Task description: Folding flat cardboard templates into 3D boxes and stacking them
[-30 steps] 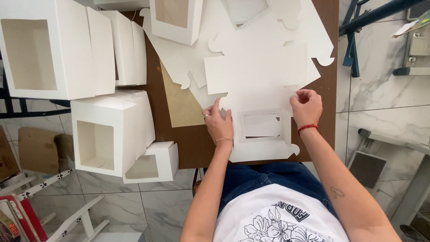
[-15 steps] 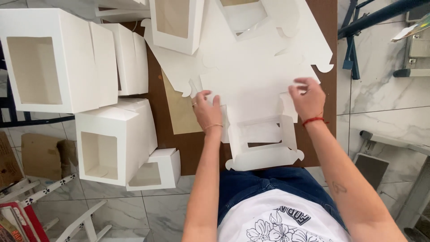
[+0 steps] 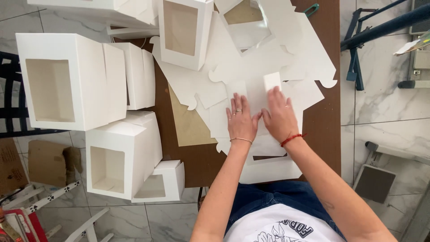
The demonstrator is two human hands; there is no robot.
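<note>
I see the brown surface [image 3: 320, 130] crowded on its left side with assembled white window boxes, the biggest box [image 3: 71, 80] at the far left and a smaller window box [image 3: 121, 154] just below it. In the middle lies the flat white cardboard box blank [image 3: 255, 85], spread over other unfolded sheets, one of its small flaps standing up just beyond my right fingertips. My left hand [image 3: 241, 118] and right hand [image 3: 278, 115] lie side by side on this blank, each grip open and flat, pressing and holding nothing.
</note>
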